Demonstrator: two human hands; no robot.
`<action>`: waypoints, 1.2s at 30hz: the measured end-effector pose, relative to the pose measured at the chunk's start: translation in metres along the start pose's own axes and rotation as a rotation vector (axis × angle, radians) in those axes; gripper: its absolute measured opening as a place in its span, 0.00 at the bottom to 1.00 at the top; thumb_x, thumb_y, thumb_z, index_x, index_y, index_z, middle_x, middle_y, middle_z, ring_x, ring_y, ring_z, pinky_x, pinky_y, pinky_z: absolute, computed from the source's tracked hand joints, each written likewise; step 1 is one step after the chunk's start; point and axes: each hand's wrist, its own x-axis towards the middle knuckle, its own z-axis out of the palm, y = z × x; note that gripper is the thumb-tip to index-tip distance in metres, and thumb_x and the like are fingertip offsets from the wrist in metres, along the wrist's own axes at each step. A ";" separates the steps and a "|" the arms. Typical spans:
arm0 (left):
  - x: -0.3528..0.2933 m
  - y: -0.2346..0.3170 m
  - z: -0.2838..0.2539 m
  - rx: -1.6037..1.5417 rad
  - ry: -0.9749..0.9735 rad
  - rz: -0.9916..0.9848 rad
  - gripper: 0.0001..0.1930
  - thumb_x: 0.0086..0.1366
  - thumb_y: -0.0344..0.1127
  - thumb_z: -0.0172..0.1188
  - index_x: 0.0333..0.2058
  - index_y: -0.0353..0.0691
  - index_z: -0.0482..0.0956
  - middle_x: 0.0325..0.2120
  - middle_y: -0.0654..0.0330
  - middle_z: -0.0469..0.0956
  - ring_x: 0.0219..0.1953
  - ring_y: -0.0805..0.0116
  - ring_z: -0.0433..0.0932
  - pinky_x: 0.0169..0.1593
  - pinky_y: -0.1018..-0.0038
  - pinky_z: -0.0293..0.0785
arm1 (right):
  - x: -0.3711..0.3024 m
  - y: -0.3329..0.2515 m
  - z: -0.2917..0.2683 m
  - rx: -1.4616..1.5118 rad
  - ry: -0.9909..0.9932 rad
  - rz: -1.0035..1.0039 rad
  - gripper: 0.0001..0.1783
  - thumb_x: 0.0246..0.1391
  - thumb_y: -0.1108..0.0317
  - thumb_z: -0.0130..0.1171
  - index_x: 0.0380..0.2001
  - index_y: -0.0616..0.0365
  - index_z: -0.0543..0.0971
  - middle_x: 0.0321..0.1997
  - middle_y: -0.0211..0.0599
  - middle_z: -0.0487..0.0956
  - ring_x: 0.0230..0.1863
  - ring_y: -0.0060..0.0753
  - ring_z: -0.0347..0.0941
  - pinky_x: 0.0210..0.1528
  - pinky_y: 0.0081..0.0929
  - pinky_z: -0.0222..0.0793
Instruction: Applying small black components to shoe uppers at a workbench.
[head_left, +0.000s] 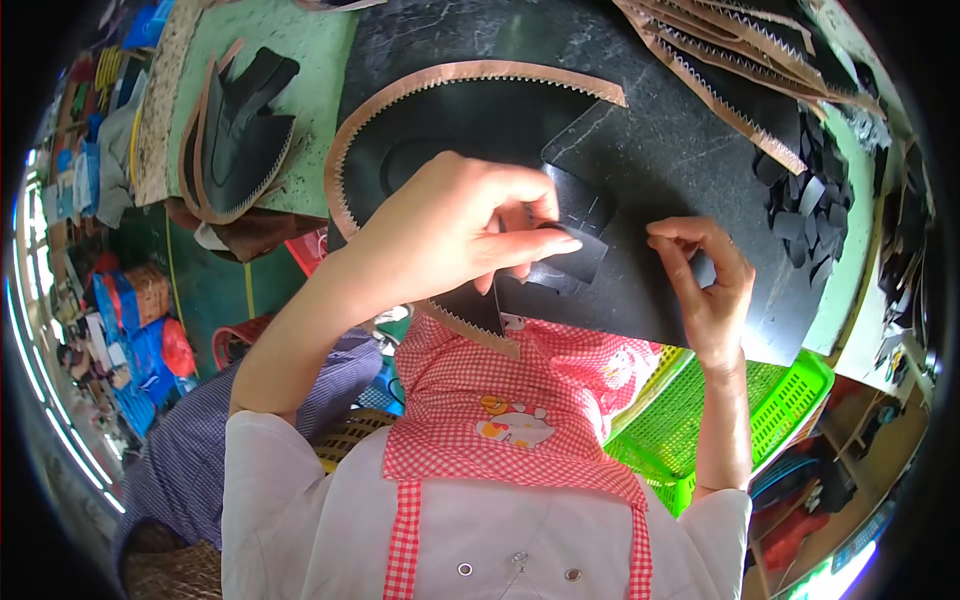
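Note:
My left hand (465, 215) reaches over a curved black shoe-upper piece (470, 105), whose tan border has a zigzag edge. Between its thumb and fingers is a small black patch (580, 258), close to the end of the upper. The fingers partly cover that end, so I cannot tell whether the patch touches it. To the right, my right hand (712, 285) hangs over the dark board with thumb and forefinger pinched together. Anything in that pinch is too small to make out.
Loose small black patches (808, 205) lie in a heap at the right. More tan-edged uppers (745, 60) are stacked at the far right, and others (245, 140) rest on the green table at left. A green plastic basket (790, 410) stands below the dark board (690, 190).

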 end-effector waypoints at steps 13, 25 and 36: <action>0.022 -0.017 0.011 0.174 0.016 -0.057 0.09 0.62 0.31 0.72 0.28 0.35 0.81 0.16 0.66 0.78 0.16 0.87 0.73 0.18 0.85 0.64 | 0.008 0.010 0.024 -0.303 0.018 -0.229 0.11 0.45 0.71 0.72 0.35 0.48 0.87 0.37 0.25 0.80 0.43 0.32 0.74 0.49 0.32 0.64; 0.015 -0.025 0.022 0.330 0.177 0.041 0.11 0.59 0.38 0.73 0.25 0.40 0.83 0.15 0.63 0.79 0.15 0.74 0.77 0.21 0.78 0.69 | 0.007 0.011 0.026 -0.312 0.036 -0.229 0.11 0.45 0.71 0.71 0.35 0.48 0.87 0.37 0.25 0.79 0.43 0.33 0.74 0.49 0.33 0.65; 0.016 -0.028 0.024 0.386 0.207 0.112 0.12 0.59 0.39 0.72 0.24 0.41 0.81 0.14 0.65 0.78 0.15 0.72 0.77 0.21 0.76 0.68 | 0.008 0.009 0.027 -0.335 0.042 -0.226 0.12 0.42 0.69 0.74 0.35 0.48 0.87 0.37 0.25 0.79 0.43 0.33 0.74 0.49 0.33 0.65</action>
